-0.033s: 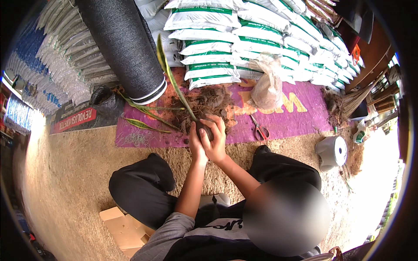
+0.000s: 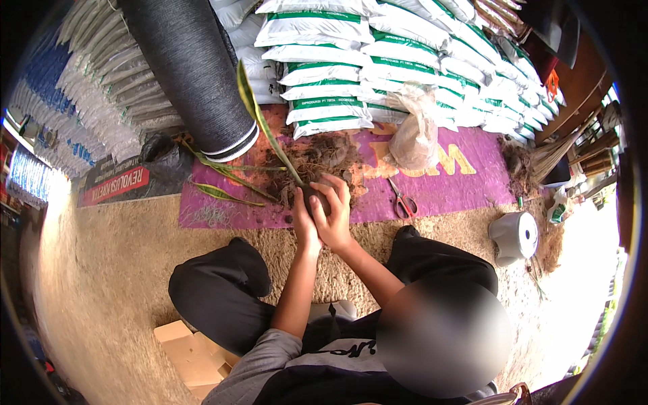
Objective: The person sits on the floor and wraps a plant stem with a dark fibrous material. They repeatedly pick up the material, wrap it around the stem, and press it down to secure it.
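Both my hands are wrapped round a dark, rounded root ball of soil or fibre. Out of it rises a long snake plant leaf, green with yellow edges, leaning up and to the left. My left hand cups the ball's left side, and my right hand closes over its right side with curled fingers. Just beyond them a heap of brown fibre and roots lies on the purple banner. Left of the heap are cut snake plant leaves. Red-handled scissors lie to the right of my hands.
A big black roll of mesh leans in from the far left. Stacked white and green sacks line the back. A clear plastic bag stands on the banner. At right is a grey stool-like object; cardboard lies near left.
The upright leaf has tipped slightly to the left, its tip a little lower. My hands keep their hold on the root ball with barely any shift.
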Available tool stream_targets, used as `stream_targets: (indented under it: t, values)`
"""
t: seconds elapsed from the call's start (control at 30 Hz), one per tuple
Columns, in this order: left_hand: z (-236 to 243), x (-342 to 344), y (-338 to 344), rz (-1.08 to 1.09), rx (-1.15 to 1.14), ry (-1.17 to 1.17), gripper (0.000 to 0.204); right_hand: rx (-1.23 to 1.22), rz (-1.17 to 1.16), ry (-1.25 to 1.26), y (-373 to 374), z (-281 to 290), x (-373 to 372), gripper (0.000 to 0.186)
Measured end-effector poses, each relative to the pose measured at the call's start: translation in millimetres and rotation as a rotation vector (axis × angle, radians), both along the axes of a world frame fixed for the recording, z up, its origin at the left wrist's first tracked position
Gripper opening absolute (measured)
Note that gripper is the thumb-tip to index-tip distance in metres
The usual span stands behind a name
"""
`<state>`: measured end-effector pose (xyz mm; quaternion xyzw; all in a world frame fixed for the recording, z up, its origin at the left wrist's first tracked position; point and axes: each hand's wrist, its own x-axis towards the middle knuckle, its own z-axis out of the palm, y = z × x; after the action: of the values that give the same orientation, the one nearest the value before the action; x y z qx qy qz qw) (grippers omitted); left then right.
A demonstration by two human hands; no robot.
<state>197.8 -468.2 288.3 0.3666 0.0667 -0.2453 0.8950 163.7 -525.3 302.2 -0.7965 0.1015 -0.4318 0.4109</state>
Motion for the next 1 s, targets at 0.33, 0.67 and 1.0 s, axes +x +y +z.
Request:
stream_targets:
  t: [0.33, 0.67, 1.0]
  values:
    - [22.2, 7.9, 2.5, 0.015, 0.31, -0.323, 0.051, 0.309, 0.044, -0.023, -29.2, 0.1, 4.6, 0.048]
    - [13.6, 7.6, 8.2, -0.177, -0.38, 0.032, 0.044, -0.33, 0.078, -0.07, -2.5, 17.8, -3.9, 0.038]
    - [11.9, 8.8, 8.9, -0.012, -0.01, -0.045, 0.045, -0.157, 0.118, 0.012, -9.2, 15.7, 1.0, 0.037]
